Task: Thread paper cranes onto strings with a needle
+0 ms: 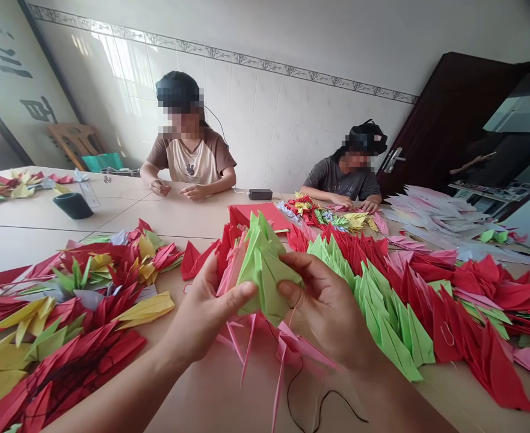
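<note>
Between my two hands is a light green folded paper piece (pixel 265 279), held up over the table. My left hand (pixel 213 304) grips its left side, thumb pressed on the front. On the right side, my right hand (pixel 319 300) pinches it between thumb and fingers. Just behind and below it hang pink folded paper pieces (pixel 287 346) with long thin points. A black string (pixel 323 400) trails from them onto the table. Right of my right hand lie rows of green folded paper pieces (pixel 382 313) and red folded paper pieces (pixel 467 337).
A heap of mixed folded paper (pixel 93 300) covers the left side. Farther back are a dark cylinder (pixel 73 205), a black box (pixel 260 194) and a red sheet (pixel 265 216). Two people (pixel 190 156) sit across the table. Whitish paper (pixel 440 216) is stacked at right.
</note>
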Motion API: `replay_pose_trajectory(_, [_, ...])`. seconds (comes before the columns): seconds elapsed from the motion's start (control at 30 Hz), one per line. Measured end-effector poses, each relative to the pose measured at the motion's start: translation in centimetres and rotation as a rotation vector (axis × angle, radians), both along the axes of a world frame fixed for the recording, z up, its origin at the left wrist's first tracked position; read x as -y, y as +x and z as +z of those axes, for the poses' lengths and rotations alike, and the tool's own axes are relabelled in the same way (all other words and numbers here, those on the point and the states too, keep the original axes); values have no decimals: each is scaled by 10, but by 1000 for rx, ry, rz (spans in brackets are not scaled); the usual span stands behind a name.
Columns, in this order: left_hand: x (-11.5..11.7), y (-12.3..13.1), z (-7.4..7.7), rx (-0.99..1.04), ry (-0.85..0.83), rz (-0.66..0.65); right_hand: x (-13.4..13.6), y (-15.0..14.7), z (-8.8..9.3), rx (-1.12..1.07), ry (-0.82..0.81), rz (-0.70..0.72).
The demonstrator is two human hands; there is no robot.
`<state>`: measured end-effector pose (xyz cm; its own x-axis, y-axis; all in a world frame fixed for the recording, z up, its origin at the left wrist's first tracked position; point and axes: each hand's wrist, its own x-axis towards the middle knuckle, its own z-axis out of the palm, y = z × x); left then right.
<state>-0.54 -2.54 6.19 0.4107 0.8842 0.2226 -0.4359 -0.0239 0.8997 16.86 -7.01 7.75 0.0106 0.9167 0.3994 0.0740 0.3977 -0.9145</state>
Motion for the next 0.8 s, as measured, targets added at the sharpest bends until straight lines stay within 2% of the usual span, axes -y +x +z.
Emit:
replay_pose_trajectory(0.2, [-1, 0, 0, 8, -33, -53, 3, 7, 7, -70, -32, 158])
replay_pose_trajectory(0.43, [-3, -2, 1, -8, -58, -96, 7, 9, 12, 59, -39, 146])
replay_pose_trajectory(0.63, [-2, 4, 6, -5, -200, -36, 5, 10, 11, 35, -73, 198])
replay_pose_trajectory(0.73, [-3, 7, 10, 30, -254, 31, 0, 17, 11, -50, -50, 169])
replay_pose_trajectory(0.8, [-7, 7, 12, 28, -304, 93, -5, 27, 12, -69, -23, 102])
